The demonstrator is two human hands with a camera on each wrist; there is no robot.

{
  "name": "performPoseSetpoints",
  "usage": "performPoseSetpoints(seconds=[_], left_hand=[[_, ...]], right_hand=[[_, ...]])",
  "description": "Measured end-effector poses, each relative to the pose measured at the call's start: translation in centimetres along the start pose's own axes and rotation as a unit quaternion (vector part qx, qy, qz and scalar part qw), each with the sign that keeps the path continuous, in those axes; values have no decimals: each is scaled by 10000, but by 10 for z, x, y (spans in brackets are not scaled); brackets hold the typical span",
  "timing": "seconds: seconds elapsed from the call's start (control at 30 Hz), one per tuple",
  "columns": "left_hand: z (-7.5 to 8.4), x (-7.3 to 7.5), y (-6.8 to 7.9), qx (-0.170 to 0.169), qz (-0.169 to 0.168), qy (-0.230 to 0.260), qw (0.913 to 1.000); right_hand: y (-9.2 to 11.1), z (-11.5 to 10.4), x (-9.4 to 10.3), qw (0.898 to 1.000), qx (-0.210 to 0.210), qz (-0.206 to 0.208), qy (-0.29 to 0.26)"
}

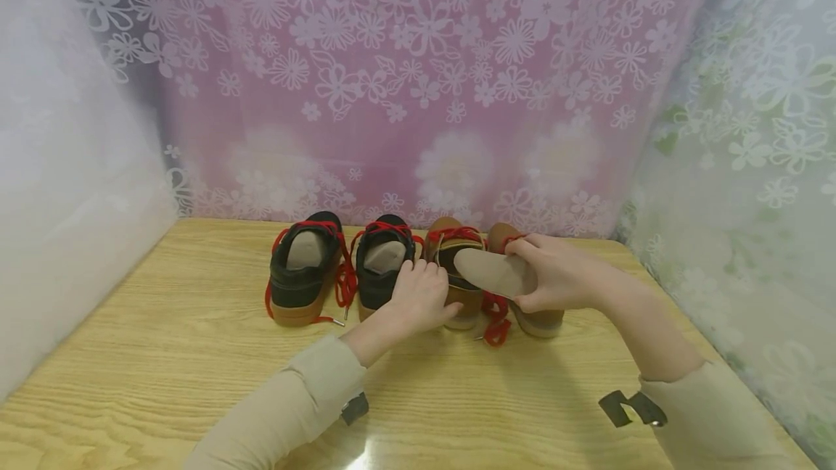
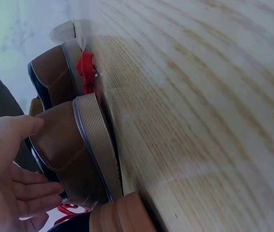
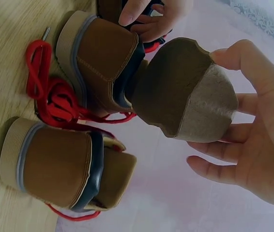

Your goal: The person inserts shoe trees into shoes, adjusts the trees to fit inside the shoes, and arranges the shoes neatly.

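Observation:
My right hand (image 1: 564, 274) holds a beige insole (image 1: 493, 272) by its heel end, thumb on one edge and fingers on the other. The insole's front end points down into the opening of a brown shoe (image 1: 467, 299); how deep it reaches is hidden. In the right wrist view the grey-brown underside of the insole (image 3: 166, 82) shows. My left hand (image 1: 421, 296) grips that same shoe at the heel collar. The left wrist view shows its thumb on the brown leather heel (image 2: 69, 140) and its fingers on the collar's other side.
Beside it on the right stands the other brown shoe (image 3: 57, 159). Two black shoes (image 1: 294, 289) with beige insides stand in the row to the left. Red laces (image 1: 496, 321) trail between the brown shoes on the wooden table (image 1: 163, 354). A pink floral curtain (image 1: 392, 93) hangs behind.

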State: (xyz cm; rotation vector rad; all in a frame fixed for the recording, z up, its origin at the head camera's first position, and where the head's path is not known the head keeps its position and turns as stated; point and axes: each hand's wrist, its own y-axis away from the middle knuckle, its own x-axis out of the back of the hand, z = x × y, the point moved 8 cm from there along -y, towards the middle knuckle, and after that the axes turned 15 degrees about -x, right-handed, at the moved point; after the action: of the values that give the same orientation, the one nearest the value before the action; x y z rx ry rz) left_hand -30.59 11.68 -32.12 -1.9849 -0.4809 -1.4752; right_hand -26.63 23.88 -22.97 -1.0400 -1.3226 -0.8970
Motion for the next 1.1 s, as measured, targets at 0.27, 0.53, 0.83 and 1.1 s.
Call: performPoseSetpoints(seconds=[0.27,0.53,0.83,1.1], left_hand=[[0,-3,-1,-68,-41,84,9999],[0,-2,0,-66,-3,41,10000],[-2,-3,-1,-70,9,59,10000],[-4,-3,0,-80,76,146,9998]], right_hand=[[-11,-2,-7,9990,-221,-401,-10],[-21,-3,-11,9982,-248,-541,-4],[-31,-7,-13,9983,-223,-544,36],[-38,-12,-11,9984,-180,-539,34]])
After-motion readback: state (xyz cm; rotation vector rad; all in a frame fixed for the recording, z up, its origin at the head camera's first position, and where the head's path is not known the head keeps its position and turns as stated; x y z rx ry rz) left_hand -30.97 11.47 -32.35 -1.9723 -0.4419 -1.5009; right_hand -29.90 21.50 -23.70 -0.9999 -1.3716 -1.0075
